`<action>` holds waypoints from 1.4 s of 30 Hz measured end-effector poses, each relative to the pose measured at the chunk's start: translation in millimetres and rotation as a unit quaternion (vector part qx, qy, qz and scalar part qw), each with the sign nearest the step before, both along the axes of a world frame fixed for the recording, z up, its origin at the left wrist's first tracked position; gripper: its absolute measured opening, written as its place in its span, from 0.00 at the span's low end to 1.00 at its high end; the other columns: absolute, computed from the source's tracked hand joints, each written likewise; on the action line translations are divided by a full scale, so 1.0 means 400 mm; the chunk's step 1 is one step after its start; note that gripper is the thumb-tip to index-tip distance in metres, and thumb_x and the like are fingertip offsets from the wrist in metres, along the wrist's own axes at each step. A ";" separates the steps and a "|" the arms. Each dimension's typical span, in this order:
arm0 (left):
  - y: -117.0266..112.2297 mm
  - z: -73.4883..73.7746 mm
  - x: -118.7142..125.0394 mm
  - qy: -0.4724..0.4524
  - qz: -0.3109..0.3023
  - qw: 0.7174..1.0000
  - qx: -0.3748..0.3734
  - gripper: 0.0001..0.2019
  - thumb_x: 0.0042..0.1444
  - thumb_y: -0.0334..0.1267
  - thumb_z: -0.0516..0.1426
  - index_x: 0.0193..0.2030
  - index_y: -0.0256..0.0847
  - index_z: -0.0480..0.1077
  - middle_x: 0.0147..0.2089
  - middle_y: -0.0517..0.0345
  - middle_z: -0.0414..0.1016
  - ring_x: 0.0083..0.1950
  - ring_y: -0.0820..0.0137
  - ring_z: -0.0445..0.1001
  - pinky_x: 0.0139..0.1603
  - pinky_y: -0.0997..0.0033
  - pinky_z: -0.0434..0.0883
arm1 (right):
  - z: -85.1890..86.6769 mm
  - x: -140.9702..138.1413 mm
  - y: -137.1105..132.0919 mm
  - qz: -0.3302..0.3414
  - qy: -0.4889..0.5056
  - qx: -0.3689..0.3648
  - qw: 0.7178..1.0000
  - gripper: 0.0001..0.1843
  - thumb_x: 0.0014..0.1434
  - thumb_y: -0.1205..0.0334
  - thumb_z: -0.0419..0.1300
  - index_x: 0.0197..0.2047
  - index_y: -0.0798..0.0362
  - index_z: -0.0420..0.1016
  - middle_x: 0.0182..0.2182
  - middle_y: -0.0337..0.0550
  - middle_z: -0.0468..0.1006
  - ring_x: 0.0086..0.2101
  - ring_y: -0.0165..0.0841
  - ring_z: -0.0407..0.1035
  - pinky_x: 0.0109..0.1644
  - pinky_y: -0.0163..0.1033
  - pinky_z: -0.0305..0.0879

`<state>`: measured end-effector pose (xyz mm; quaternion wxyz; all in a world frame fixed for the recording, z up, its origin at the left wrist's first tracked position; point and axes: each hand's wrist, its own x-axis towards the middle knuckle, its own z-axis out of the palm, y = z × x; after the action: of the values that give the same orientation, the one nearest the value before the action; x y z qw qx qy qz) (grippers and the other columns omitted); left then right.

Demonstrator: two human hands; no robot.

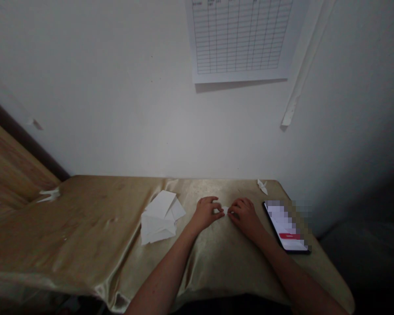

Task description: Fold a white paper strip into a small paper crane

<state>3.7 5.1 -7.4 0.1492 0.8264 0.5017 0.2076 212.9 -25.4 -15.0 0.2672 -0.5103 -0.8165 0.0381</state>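
Both my hands rest on a gold satin-covered table, close together near its far middle. My left hand and my right hand have their fingers curled and pinch a small white piece of folded paper between them. Only a sliver of that paper shows between the fingertips. A loose pile of white paper sheets lies just left of my left hand.
A phone with a lit screen lies right of my right hand near the table's edge. A small folded white paper figure sits at the far right corner. White scraps lie at the far left. A gridded chart hangs on the wall.
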 end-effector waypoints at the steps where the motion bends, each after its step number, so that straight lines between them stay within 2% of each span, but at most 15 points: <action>1: 0.001 -0.001 0.002 -0.002 0.000 1.000 0.001 0.08 0.56 0.46 0.67 0.41 0.50 0.82 0.63 0.53 0.74 0.65 0.58 0.70 0.69 0.53 0.62 | -0.002 -0.001 0.001 -0.002 -0.001 0.001 1.000 0.06 0.62 0.64 0.61 0.39 0.47 0.81 0.41 0.45 0.78 0.50 0.42 0.66 0.62 0.52 0.57; 8: 0.007 -0.012 0.003 -0.009 -0.016 1.000 0.016 0.08 0.54 0.47 0.68 0.37 0.49 0.82 0.61 0.54 0.75 0.64 0.58 0.71 0.67 0.54 0.63 | -0.011 -0.006 0.005 -0.022 0.012 -0.016 1.000 0.07 0.62 0.64 0.60 0.39 0.48 0.80 0.42 0.46 0.78 0.50 0.42 0.66 0.59 0.50 0.59; 15: 0.004 -0.011 0.007 -0.023 0.010 1.000 0.008 0.06 0.54 0.45 0.68 0.35 0.49 0.82 0.61 0.56 0.76 0.63 0.59 0.72 0.68 0.54 0.64 | -0.003 0.001 0.003 -0.020 0.045 -0.043 0.998 0.06 0.61 0.63 0.61 0.39 0.46 0.80 0.42 0.44 0.79 0.49 0.41 0.67 0.58 0.48 0.59; 19: 0.002 -0.007 0.009 -0.033 0.025 0.999 0.001 0.04 0.53 0.44 0.68 0.34 0.49 0.82 0.60 0.57 0.76 0.62 0.59 0.72 0.68 0.55 0.64 | 0.001 0.006 0.003 -0.009 0.066 -0.047 0.997 0.06 0.62 0.59 0.62 0.38 0.45 0.81 0.42 0.43 0.80 0.48 0.41 0.67 0.57 0.48 0.59; 29: 0.009 -0.002 0.010 -0.044 0.031 0.998 -0.012 0.04 0.52 0.43 0.69 0.31 0.48 0.82 0.59 0.58 0.77 0.61 0.58 0.73 0.68 0.54 0.63 | -0.020 0.007 0.017 -0.032 0.051 -0.051 0.997 0.07 0.63 0.57 0.61 0.38 0.45 0.81 0.42 0.44 0.79 0.47 0.42 0.67 0.58 0.51 0.57; 34: 0.013 -0.008 0.013 -0.055 0.037 0.998 -0.019 0.03 0.51 0.42 0.70 0.30 0.49 0.82 0.58 0.59 0.78 0.60 0.59 0.74 0.67 0.55 0.64 | -0.026 -0.009 0.014 -0.070 0.024 -0.038 0.997 0.07 0.63 0.59 0.61 0.39 0.46 0.81 0.45 0.46 0.78 0.51 0.44 0.65 0.60 0.53 0.53; 42: 0.015 -0.012 0.021 -0.066 0.053 0.996 -0.012 0.03 0.48 0.38 0.71 0.30 0.48 0.83 0.57 0.58 0.78 0.60 0.59 0.73 0.64 0.57 0.65 | -0.013 -0.033 0.005 -0.132 0.017 -0.075 0.988 0.07 0.61 0.58 0.61 0.37 0.47 0.81 0.46 0.46 0.78 0.53 0.44 0.63 0.62 0.53 0.50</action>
<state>12.2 11.0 -12.2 0.1812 0.7810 0.5364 0.2634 199.5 -23.2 -20.2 0.2446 -0.6316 -0.7322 0.0719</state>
